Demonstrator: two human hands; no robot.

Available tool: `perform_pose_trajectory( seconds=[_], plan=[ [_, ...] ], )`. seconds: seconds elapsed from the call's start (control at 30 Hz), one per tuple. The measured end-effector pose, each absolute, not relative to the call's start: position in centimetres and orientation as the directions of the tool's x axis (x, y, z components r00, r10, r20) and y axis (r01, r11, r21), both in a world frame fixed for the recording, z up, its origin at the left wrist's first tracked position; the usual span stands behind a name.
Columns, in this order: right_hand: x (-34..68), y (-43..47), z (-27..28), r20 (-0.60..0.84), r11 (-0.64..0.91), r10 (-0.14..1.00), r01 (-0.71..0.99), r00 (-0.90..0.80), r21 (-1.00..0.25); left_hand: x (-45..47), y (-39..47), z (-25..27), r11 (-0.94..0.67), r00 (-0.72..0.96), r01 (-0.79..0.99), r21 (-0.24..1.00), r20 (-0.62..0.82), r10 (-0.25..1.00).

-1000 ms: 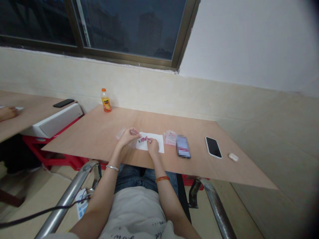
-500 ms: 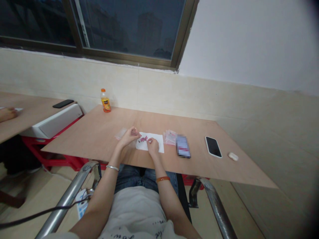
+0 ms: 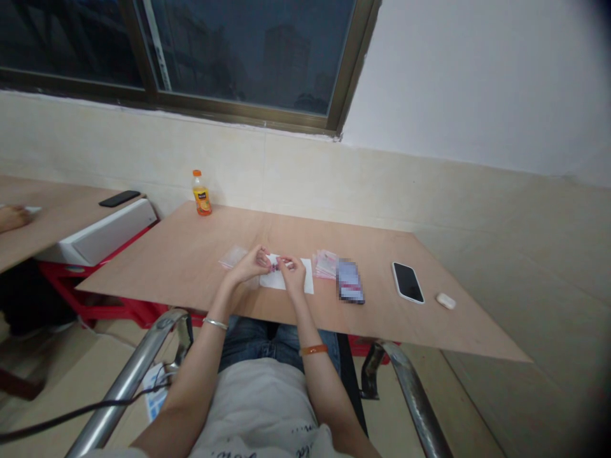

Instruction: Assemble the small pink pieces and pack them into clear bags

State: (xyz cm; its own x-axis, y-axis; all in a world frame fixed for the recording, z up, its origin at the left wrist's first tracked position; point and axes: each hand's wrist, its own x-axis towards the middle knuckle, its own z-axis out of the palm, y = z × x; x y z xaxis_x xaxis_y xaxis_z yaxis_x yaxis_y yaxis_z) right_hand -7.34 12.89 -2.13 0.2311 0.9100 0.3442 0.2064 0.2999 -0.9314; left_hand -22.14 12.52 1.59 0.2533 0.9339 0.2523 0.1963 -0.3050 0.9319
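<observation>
Over a white sheet of paper (image 3: 286,286) my two hands are close together, fingertips turned toward each other. My left hand (image 3: 251,264) is closed in a pinch at the sheet's left edge; what it holds is too small to make out. My right hand (image 3: 294,275) is also pinched, above the paper's middle, and its fingertips hide whatever is in them. Small pink and dark pieces (image 3: 274,268) show between the hands, partly covered by the fingers. A clear plastic bag (image 3: 233,256) lies just left of my left hand. Right of the sheet sit several pink-and-clear small bags (image 3: 325,264).
A phone with a blurred screen (image 3: 350,281) lies beside the bags. Further right are a white-edged phone (image 3: 407,282) and a white earbud case (image 3: 445,301). An orange drink bottle (image 3: 202,194) stands at the back left. Another person's hand (image 3: 13,217) rests on the neighbouring table.
My right hand has moved slightly forward, its fingers now reaching over the small pieces. My left hand has shifted a little to the right, so the fingertips are nearer each other.
</observation>
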Motion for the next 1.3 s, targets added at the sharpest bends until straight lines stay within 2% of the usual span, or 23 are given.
perform_pose_trajectory(
  seconds=[0.2,0.33,0.53,0.67,0.8,0.97,1.13,1.3],
  plan=[
    [-8.3,11.5,0.2,0.428,0.417,0.902,0.144,0.053,-0.897,-21.4,12.1,2.7,-0.319,0.279,0.18,0.93,0.263,0.924],
    [-8.0,11.1,0.6,0.436,0.433,0.9,0.181,-0.026,-0.883,-21.4,12.0,3.0,-0.303,0.29,0.153,0.941,0.251,0.924],
    [-7.5,10.7,1.2,0.436,0.448,0.893,0.122,-0.115,-0.885,-21.5,11.9,2.8,-0.317,0.263,0.149,0.937,0.272,0.926],
    [-7.1,10.5,1.3,0.47,0.503,0.861,0.179,-0.195,-0.846,-21.4,12.1,2.4,-0.32,0.282,0.133,0.938,0.274,0.919],
    [-6.5,10.9,0.7,0.441,0.518,0.847,0.27,-0.298,-0.812,-21.5,12.2,2.3,-0.313,0.27,0.165,0.935,0.262,0.926],
    [-5.8,11.1,0.5,0.423,0.525,0.846,0.368,-0.325,-0.767,-21.4,12.0,2.4,-0.285,0.336,0.149,0.947,0.222,0.915],
    [-5.8,11.1,0.5,0.419,0.533,0.838,0.361,-0.348,-0.765,-21.3,11.9,2.7,-0.286,0.388,0.222,0.932,0.185,0.903],
    [-6.6,11.2,0.4,0.506,0.514,0.854,0.352,-0.122,-0.782,-21.5,11.9,2.5,-0.346,0.207,0.355,0.868,0.288,0.935]
  ],
)
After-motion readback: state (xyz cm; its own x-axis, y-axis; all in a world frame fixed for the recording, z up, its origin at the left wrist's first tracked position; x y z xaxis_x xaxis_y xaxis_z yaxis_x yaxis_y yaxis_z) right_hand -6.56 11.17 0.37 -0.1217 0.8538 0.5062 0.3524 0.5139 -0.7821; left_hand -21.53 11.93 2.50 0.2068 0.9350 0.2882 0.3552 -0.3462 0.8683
